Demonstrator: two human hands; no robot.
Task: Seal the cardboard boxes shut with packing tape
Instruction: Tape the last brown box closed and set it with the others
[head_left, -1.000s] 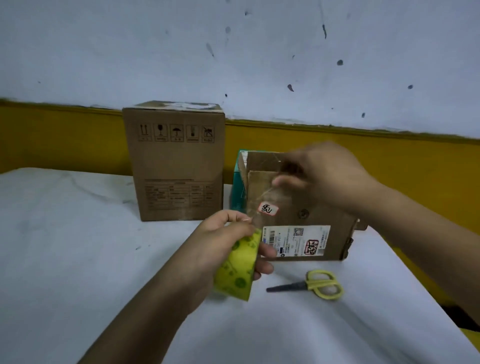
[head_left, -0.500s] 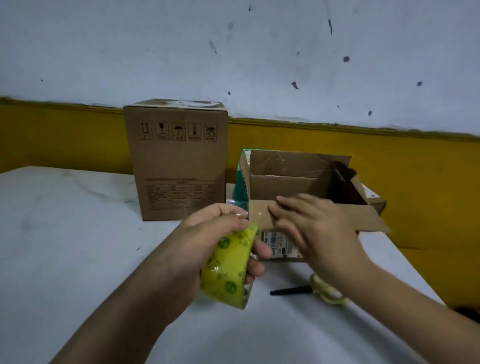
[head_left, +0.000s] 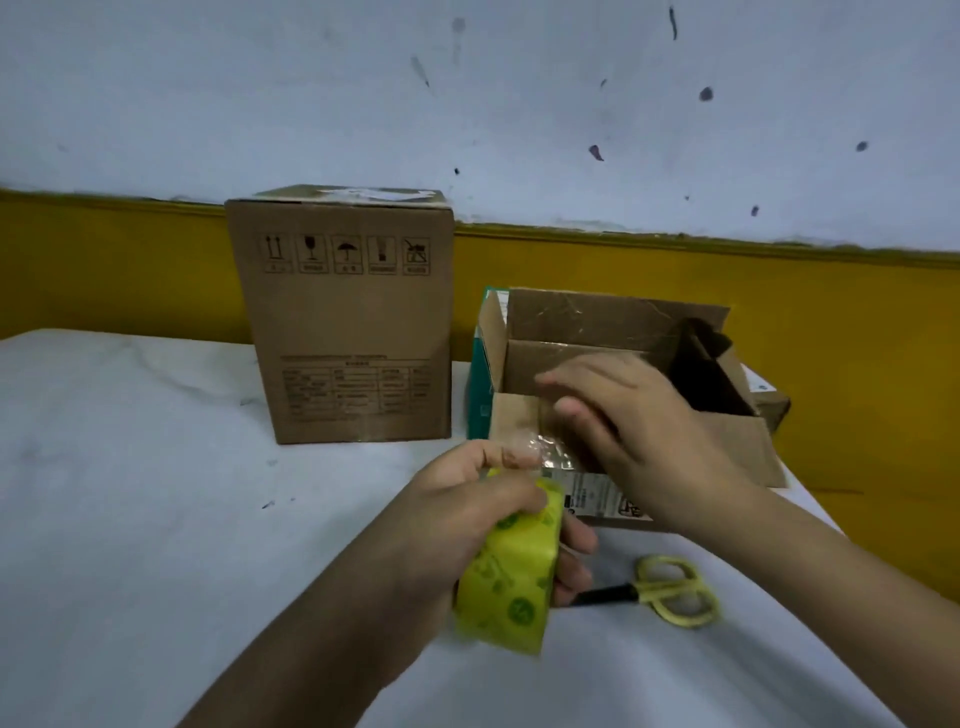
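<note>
Open box (head_left: 597, 322) mid-table, flaps up. Right hand (head_left: 649, 431) flat on its front flap, fingers straight and together. Left hand (head_left: 467, 519) wrapped around tape roll (head_left: 511, 582) just in front. Scissors (head_left: 670, 590) beside roll. Closed box (head_left: 343, 322) at left on table (head_left: 130, 493).

**Left grip (head_left: 467, 519) clasps the tape roll (head_left: 514, 592), right grip (head_left: 644, 447) flat and forward**

The left forearm (head_left: 311, 639) is bare and rises from the bottom edge toward the centre. The left grip wraps round the yellow-green tape roll with the back of the hand up. Its fingers (head_left: 576, 540) curl under the roll's far side, and the top digit reaches the loose clear end. The right forearm (head_left: 831, 582) comes in from the lower right. The right grip is held palm down, beyond and just right of the left, its fingers nearly straight and pointing left. It is slightly blurred, so whether it presses on anything cannot be told.
</note>
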